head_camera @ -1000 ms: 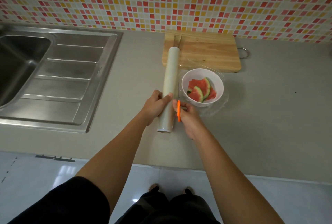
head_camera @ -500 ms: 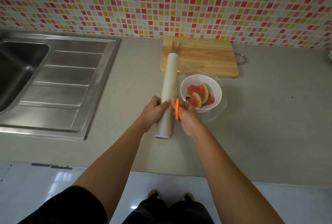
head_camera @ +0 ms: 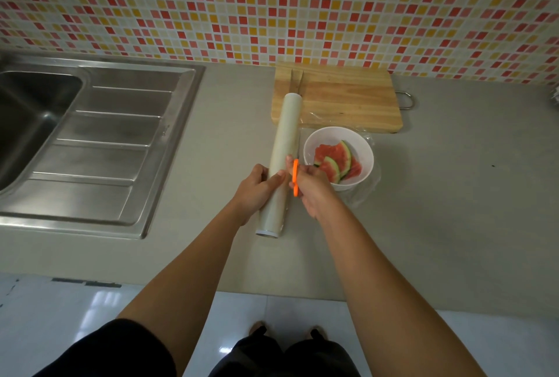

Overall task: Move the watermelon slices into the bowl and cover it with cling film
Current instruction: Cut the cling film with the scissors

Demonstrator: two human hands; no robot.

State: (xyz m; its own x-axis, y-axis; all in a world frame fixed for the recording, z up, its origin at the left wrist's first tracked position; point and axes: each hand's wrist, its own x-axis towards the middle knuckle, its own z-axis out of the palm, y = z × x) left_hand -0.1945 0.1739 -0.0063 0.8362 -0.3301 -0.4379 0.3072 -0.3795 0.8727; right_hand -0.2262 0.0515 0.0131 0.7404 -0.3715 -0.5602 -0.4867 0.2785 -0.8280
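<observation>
The left hand (head_camera: 257, 192) grips the cling film roll (head_camera: 286, 134) near its close end, fingers curled round it, thumb on top. The right hand (head_camera: 313, 192) pinches the orange-handled cutter (head_camera: 295, 178), fingers bunched together. Over the last second the cutter has advanced slightly along the roll, away from the person. This suggests the sheet is being severed. The watermelon slices (head_camera: 335, 159) lie inside the white bowl (head_camera: 367, 152). Loose film (head_camera: 360, 195) shows around the bowl, with the cutting board (head_camera: 348, 98) behind.

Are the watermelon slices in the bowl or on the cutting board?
In the bowl: the slices lie inside its white rim.
</observation>
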